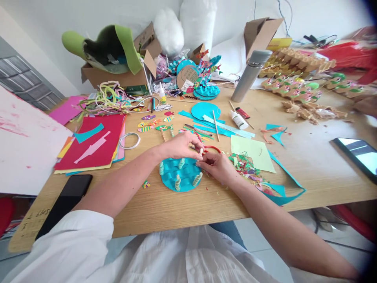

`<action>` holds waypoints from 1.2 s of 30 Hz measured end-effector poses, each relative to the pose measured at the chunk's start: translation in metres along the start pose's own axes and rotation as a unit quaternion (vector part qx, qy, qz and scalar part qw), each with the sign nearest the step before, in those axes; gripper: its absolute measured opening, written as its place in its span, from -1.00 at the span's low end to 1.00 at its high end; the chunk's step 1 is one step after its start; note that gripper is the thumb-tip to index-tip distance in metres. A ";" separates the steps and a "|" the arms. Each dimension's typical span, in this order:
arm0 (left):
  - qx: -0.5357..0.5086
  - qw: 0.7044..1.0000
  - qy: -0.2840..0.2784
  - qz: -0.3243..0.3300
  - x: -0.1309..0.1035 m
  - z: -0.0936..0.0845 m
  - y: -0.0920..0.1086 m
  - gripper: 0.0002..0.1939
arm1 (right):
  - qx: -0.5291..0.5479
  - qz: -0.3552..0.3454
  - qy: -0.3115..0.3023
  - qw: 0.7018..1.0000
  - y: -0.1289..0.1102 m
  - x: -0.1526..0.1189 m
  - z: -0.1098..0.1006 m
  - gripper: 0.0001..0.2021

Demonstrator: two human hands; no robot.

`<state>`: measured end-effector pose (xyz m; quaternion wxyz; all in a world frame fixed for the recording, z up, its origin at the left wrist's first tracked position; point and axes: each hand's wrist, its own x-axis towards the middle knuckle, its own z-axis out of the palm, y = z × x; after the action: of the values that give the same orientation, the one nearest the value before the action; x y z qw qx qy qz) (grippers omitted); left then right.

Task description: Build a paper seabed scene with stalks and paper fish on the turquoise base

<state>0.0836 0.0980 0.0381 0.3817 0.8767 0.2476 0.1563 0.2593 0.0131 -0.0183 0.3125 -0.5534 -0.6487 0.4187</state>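
Observation:
A round turquoise disc [171,173] with a wavy surface lies in front of me on the table. Several short, pale twisted posts stand on it, one twisted post [178,182] near its front edge. At the disc's far right edge, my left hand [182,145] pinches another pale twisted post [201,151] between thumb and fingers. My right hand [219,167] is closed with its fingertips at the lower end of that same post, touching the disc's rim. Where the post meets the disc is hidden by the fingers. Red-handled scissors [214,147] lie just behind my right hand.
Colourful paper fish [145,129] and a turquoise disc [206,111] lie beyond my hands. Paper scraps [246,165] are heaped to the right, near a glue bottle [239,120] and a grey flask [250,76]. Coloured sheets [91,143] and a black phone [66,200] lie left.

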 end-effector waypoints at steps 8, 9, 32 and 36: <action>0.000 1.000 0.019 -0.017 0.001 0.004 0.007 -0.96 | 0.031 0.014 -0.029 0.999 -0.002 -0.002 -0.006 -0.70; 0.001 1.000 0.019 -0.021 0.000 0.003 0.008 -0.95 | 0.028 0.014 -0.030 0.999 -0.002 -0.002 -0.008 -0.68; -0.002 0.999 0.012 -0.038 -0.001 0.003 0.007 -0.95 | -0.183 -0.103 -0.002 0.978 0.005 0.003 -0.002 -0.87; -0.001 0.999 0.007 -0.040 -0.001 0.003 0.007 -0.95 | -0.194 -0.097 -0.004 0.976 0.006 0.002 -0.001 -0.86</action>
<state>0.0866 0.0921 0.0411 0.3865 0.8648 0.2850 0.1470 0.2625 0.0159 -0.0235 0.2360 -0.5365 -0.7690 0.2550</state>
